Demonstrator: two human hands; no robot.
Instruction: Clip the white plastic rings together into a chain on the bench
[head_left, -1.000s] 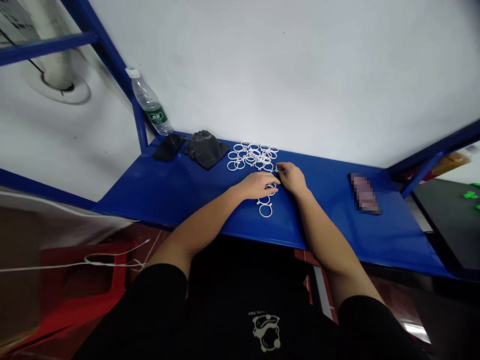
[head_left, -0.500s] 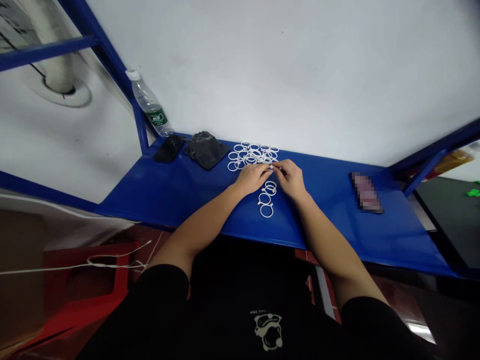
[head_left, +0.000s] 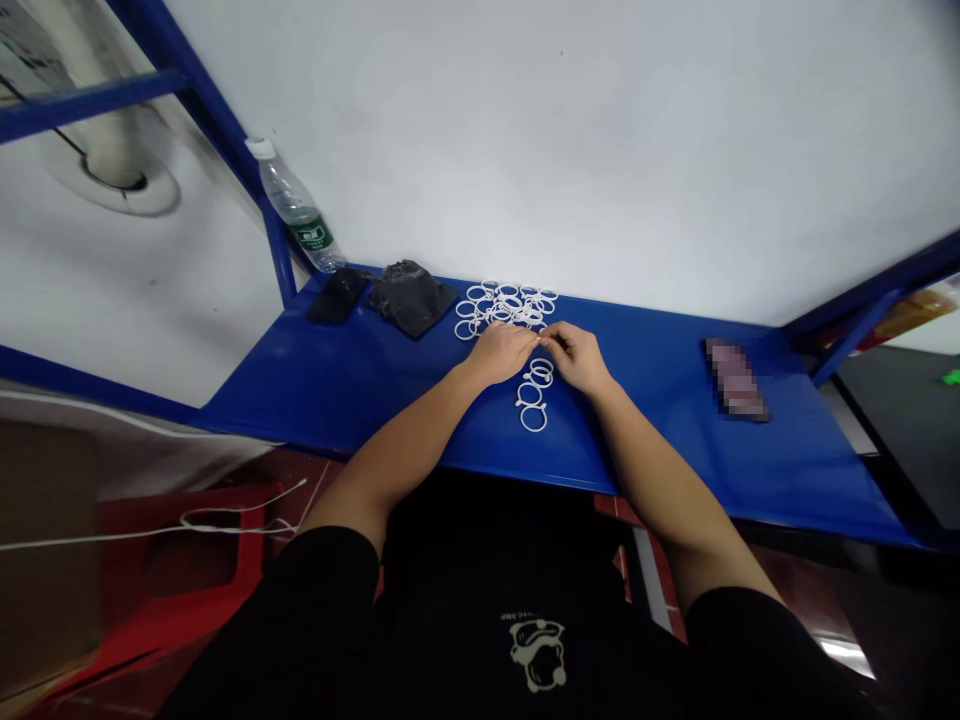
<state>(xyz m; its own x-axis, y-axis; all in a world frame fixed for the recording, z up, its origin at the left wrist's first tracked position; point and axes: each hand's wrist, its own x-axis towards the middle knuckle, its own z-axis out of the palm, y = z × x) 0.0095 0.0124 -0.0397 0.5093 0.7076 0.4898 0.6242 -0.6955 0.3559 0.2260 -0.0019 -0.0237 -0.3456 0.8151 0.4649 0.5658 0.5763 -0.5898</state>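
Observation:
A loose pile of white plastic rings [head_left: 504, 305] lies at the back of the blue metal shelf [head_left: 360, 385]. Nearer to me, a short linked row of white rings [head_left: 534, 392] runs toward the front edge. My left hand [head_left: 504, 352] and my right hand [head_left: 577, 358] meet fingertip to fingertip at the far end of that row, just in front of the pile. Both hands have their fingers curled in a pinch on a white ring between them; the ring itself is mostly hidden by the fingers.
A clear water bottle [head_left: 294, 208] leans against the blue upright at the back left. A black pouch [head_left: 337, 295] and a crumpled black bag [head_left: 409, 295] lie left of the rings. A blurred flat object [head_left: 735, 378] rests at the right. A red stool [head_left: 157, 580] stands below left.
Both hands have moved away from me, from over the linked row toward the pile, and their fingertips have come together. The linked row is now uncovered.

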